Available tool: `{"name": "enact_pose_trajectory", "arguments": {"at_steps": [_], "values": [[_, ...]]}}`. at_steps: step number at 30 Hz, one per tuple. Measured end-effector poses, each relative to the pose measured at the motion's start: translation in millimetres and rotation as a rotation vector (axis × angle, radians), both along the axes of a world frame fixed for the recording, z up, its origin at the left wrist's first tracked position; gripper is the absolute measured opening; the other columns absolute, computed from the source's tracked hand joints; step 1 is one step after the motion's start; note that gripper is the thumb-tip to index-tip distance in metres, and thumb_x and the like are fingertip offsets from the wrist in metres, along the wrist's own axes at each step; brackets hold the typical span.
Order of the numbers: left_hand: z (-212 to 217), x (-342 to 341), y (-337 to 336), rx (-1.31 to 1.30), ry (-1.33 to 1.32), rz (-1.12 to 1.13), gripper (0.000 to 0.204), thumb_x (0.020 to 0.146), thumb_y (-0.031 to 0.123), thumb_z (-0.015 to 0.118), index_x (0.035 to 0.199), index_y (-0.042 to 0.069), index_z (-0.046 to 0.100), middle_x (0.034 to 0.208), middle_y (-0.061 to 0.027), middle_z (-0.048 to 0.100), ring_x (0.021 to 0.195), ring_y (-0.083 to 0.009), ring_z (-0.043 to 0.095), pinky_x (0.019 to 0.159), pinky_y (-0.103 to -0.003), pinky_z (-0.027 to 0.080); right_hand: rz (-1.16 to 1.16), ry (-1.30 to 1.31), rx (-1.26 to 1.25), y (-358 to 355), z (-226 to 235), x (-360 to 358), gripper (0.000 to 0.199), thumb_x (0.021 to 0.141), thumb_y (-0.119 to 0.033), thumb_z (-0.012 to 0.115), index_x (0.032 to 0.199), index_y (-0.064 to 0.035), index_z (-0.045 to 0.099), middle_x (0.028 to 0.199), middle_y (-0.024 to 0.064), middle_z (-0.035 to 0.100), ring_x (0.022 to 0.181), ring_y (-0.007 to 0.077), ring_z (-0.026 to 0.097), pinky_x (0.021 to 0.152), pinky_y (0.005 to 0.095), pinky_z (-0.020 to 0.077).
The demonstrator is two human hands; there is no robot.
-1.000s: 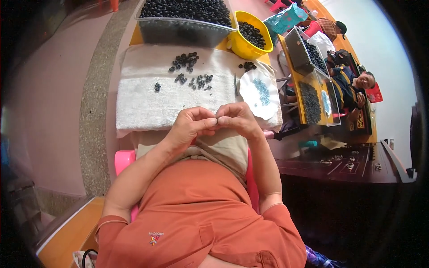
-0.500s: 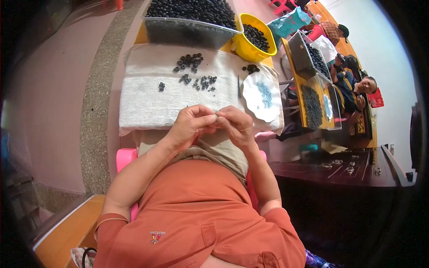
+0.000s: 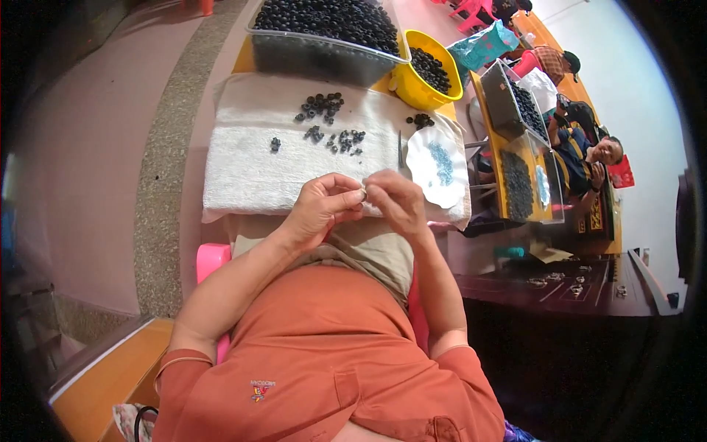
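Small pale piece, possibly ring, pinched between left hand, right hand.

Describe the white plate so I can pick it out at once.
Start at the white towel spread across the table ahead of the person's hands. At its right end lies a round white plate with a scalloped rim. Alone among its neighbours, it holds tiny blue bits, not dark beads.

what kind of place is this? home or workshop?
Probably a small hand-assembly or sorting workshop. A clear bin and a yellow bowl are full of small dark beads, more lie on a white towel, and another person sits at a second station with similar bins.
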State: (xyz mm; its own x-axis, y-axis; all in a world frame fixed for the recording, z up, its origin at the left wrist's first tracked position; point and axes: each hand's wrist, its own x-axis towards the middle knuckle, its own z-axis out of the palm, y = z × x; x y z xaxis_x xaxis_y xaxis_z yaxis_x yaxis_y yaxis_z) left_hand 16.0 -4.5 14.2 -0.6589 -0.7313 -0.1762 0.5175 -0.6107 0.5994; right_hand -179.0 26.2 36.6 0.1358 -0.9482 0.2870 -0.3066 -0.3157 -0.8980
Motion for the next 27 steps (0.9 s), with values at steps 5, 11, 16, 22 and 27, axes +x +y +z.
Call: {"name": "enact_pose_trajectory", "arguments": {"at_steps": [5, 11, 16, 22, 27], "values": [[1, 1, 0, -0.003, 0.003, 0.008, 0.014, 0.091, 0.007, 0.067, 0.103, 0.005, 0.062, 0.091, -0.0036, 0.066, 0.081, -0.0125, 0.065, 0.075, -0.03, 0.059, -0.158, 0.391, -0.117, -47, 7, -8, 0.014, 0.089, -0.001, 0.064, 0.102, -0.0002, 0.068, 0.087, 0.0078, 0.065, 0.07, 0.0118, 0.06, 0.064, 0.0251, 0.047], [-1, 2, -2, -0.014, 0.003, 0.026, 0.016, 0.09, 0.008, 0.068, 0.105, 0.005, 0.062, 0.091, -0.0031, 0.065, 0.081, -0.0118, 0.064, 0.075, -0.031, 0.059, -0.195, 0.778, -0.186, -86, 1, -13, 0.019, 0.085, -0.007, 0.064, 0.104, -0.0039, 0.069, 0.099, 0.0134, 0.065, 0.086, 0.0333, 0.065, 0.075, 0.0377, 0.0506], [2, 4, -3, -0.016, 0.002, 0.024, 0.017, 0.09, 0.008, 0.068, 0.106, 0.004, 0.062, 0.093, -0.003, 0.065, 0.082, -0.0115, 0.064, 0.075, -0.031, 0.058, -0.14, 0.93, -0.095, -96, 0, -14, 0.027, 0.083, -0.008, 0.06, 0.109, -0.0073, 0.068, 0.108, 0.0164, 0.063, 0.097, 0.0372, 0.062, 0.084, 0.0445, 0.0493], [2, 3, -3, -0.016, 0.002, 0.026, 0.016, 0.09, 0.007, 0.068, 0.105, 0.004, 0.062, 0.093, -0.0029, 0.065, 0.082, -0.0113, 0.064, 0.075, -0.029, 0.058, -0.178, 0.926, 0.033, -97, 0, -17, 0.021, 0.081, -0.014, 0.069, 0.099, -0.0038, 0.07, 0.094, 0.0153, 0.067, 0.092, 0.0345, 0.064, 0.081, 0.0411, 0.0496], [-1, 3, -2, -0.007, -0.017, 0.024, 0.015, 0.089, 0.008, 0.069, 0.103, 0.004, 0.063, 0.092, -0.0027, 0.065, 0.081, -0.0112, 0.064, 0.074, -0.029, 0.058, -0.105, 0.865, 0.077, -98, 3, -22, 0.019, 0.081, -0.016, 0.067, 0.093, -0.0021, 0.07, 0.093, 0.0175, 0.068, 0.091, 0.0368, 0.064, 0.081, 0.0434, 0.0501]]}}
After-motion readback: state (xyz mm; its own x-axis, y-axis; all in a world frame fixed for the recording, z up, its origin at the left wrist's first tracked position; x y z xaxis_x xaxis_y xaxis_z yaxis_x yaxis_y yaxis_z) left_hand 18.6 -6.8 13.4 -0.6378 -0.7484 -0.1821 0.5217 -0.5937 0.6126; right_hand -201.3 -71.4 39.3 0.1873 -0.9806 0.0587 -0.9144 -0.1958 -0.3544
